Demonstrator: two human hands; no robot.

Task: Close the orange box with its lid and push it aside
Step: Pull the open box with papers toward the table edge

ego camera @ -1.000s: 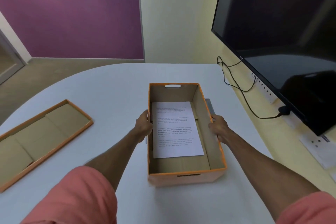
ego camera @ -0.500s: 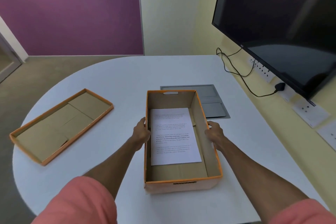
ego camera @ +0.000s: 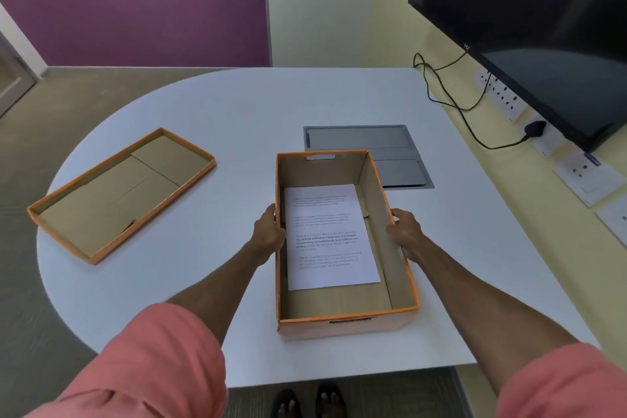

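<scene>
The orange box (ego camera: 342, 326) stands open on the white table in front of me, with a printed white sheet (ego camera: 330, 236) lying on its brown floor. My left hand (ego camera: 268, 236) presses against the box's left wall, and my right hand (ego camera: 405, 234) grips its right wall, fingers at the rim. The box's lid (ego camera: 118, 195) lies upside down on the table well to the left, apart from both hands, its brown inside facing up.
The white table (ego camera: 220, 112) has a rounded left end and a grey flap panel (ego camera: 366, 142) set into it just beyond the box. A large dark screen (ego camera: 529, 27) hangs on the right wall, with a black cable (ego camera: 451, 102) and sockets below it.
The box has slid toward me between both hands, uncovering the grey panel behind it. My view has pulled back, showing more of the table and the whole lid.
</scene>
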